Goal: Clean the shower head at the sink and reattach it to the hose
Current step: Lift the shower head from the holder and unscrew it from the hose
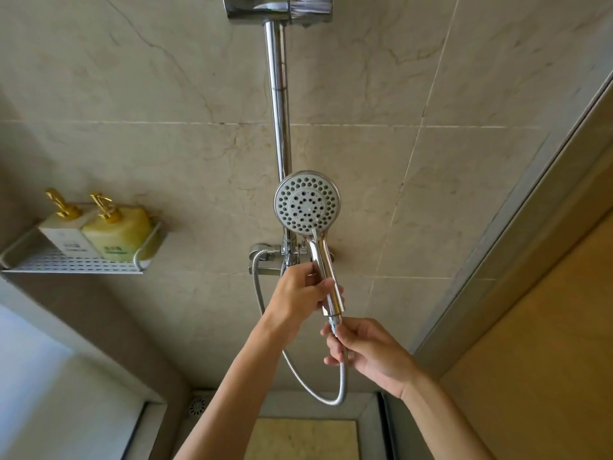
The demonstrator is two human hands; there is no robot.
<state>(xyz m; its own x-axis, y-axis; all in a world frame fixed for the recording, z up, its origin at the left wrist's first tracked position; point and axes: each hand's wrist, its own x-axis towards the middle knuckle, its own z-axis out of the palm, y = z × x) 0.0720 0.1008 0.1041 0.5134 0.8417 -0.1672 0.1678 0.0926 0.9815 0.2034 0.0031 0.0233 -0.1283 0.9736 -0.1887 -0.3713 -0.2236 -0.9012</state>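
1. We see the shower head (307,203) held upright in the middle of the scene, its round white spray face with dark nozzle holes turned toward us and its chrome handle running down and slightly right.
2. Our left hand (300,290) grips the lower part of that handle, fingers curled round it from the left, thumb toward the near side.
3. Just below, our right hand (361,350) pinches the end fitting of the hose (292,363) between thumb and fingertips, right at the bottom tip of the handle; the fitting meets the handle, though we cannot tell whether it is screwed home.
4. The metal hose drops from that fitting, loops low near the floor, and climbs on the left to the chrome mixer valve (265,260) on the far wall.
5. Behind the shower head a chrome riser pipe (278,94) stands vertical from the valve up to a chrome fitting (278,6) at the top edge.
6. The wall (132,78) is faced in large beige marble-look tiles.
7. On the left a white perforated shelf (66,263) carries two pump bottles with gold tops: a white bottle (63,234) and, touching it on the right, a yellow-green bottle (116,235).
8. Low down, a round floor drain (197,406) sits left of the hose loop.
9. At the right a door frame (517,227) slants up beside a wood-toned panel (547,343).
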